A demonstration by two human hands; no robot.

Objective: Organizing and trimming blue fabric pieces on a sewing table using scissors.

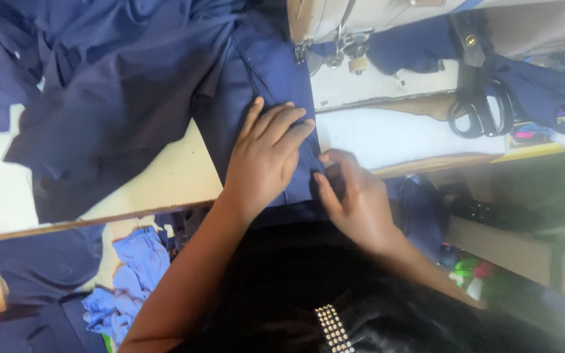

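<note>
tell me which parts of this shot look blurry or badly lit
Head view: the left hand and right hand on the navy blue fabric are fairly sharp and evenly lit; the black-handled scissors are softer; the lower right corner is dim and smeared; the pale tabletop shows no harsh glare.

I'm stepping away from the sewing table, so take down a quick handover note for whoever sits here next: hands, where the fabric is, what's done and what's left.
Left hand: flat, palm down, pressing the navy blue woven fabric panel onto the cream table.
Right hand: fingers pinching the panel's right edge at the table's rim, just below the left hand.
Fabric: the panel runs up to the metal presser foot of the sewing machine; whether it sits under the needle cannot be told. The rest is bunched to the left.
Black-handled scissors lie to the right, untouched.
Done: panel laid flat, edge gripped.
Left: no stitching on this edge is visible.
</note>
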